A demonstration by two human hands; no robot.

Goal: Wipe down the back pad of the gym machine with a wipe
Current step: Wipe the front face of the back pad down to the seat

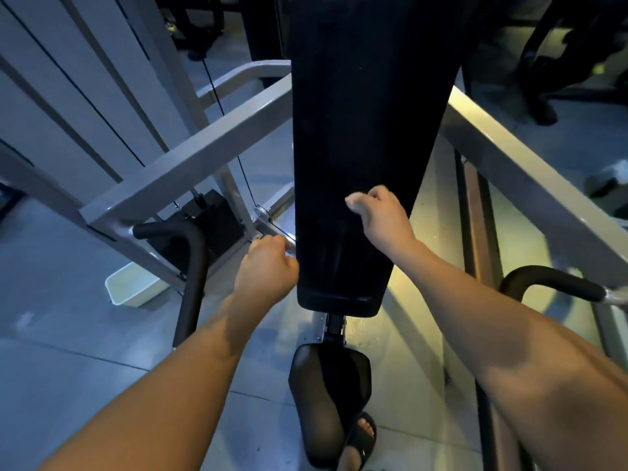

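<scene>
**Desk:** What is closest to the lens?

**Photographer:** Below the lower end of the back pad (356, 113) is the black seat (326, 379). A foot in a dark sandal (362, 433) is planted on the floor (68, 317) just right of the seat.

**Desk:** And the hands?

**Photographer:** Two bare forearms reach up from the bottom corners. The left hand (266, 270) sits against the pad's lower left edge with its fingers curled in. Whether it grips anything there cannot be told. The right hand (384, 219) lies on the pad's face, above its lower end and towards its right side. Its fingertips are bunched and pinch a small white wipe (353, 199) flat against the black vinyl.

**Desk:** The pad itself?

**Photographer:** It is long, black and tapered, running up the middle to the top edge.

**Desk:** What surrounds it?

**Photographer:** A black curved handle (192, 273) stands left of the pad and a second handle (557, 283) is to its right. A pale plastic bin (131, 288) rests on the floor left of the pad, beyond the left handle. Grey frame beams (190, 164) angle away on both sides. A black weight stack (217, 219) sits left of the pad under the beams.
</scene>
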